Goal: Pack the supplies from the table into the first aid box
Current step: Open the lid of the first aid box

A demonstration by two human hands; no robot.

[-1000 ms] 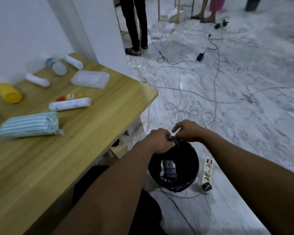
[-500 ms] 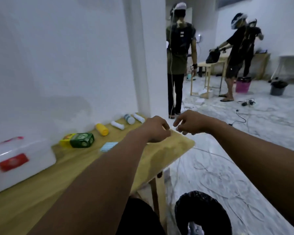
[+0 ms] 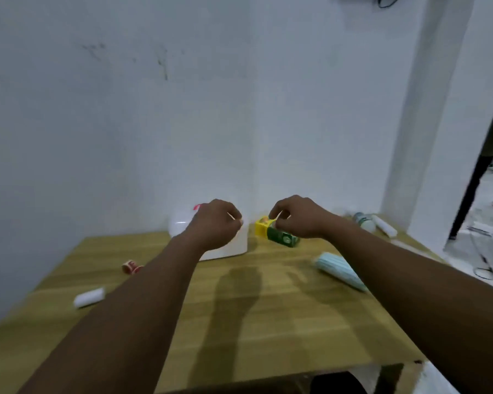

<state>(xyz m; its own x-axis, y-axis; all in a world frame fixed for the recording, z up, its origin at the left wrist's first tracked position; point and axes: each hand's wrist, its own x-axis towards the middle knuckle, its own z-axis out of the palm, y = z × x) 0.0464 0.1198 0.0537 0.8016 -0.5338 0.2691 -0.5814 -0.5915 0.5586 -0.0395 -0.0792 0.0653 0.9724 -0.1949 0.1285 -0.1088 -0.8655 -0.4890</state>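
Observation:
The white first aid box (image 3: 235,245) with a red handle stands shut at the back of the wooden table (image 3: 239,322), partly hidden by my left hand (image 3: 215,224). Just to its right, my right hand (image 3: 296,218) hovers over a yellow and green carton (image 3: 281,237). Both hands hang in the air with fingers pinched, each on a thin pale sliver I cannot identify. On the table lie a pack of striped face masks (image 3: 339,270), a red and white tape roll (image 3: 131,267) and a white bandage roll (image 3: 88,297).
A clear bottle (image 3: 363,220) and a white roll (image 3: 384,227) lie at the table's far right corner by a white pillar. The wall runs close behind the table. A black bin (image 3: 336,385) shows below the front edge. Cables lie on the floor at right.
My view swung from the bin on the floor up and left to the table and wall. Both hands rose from the bin to above the table, still pinched.

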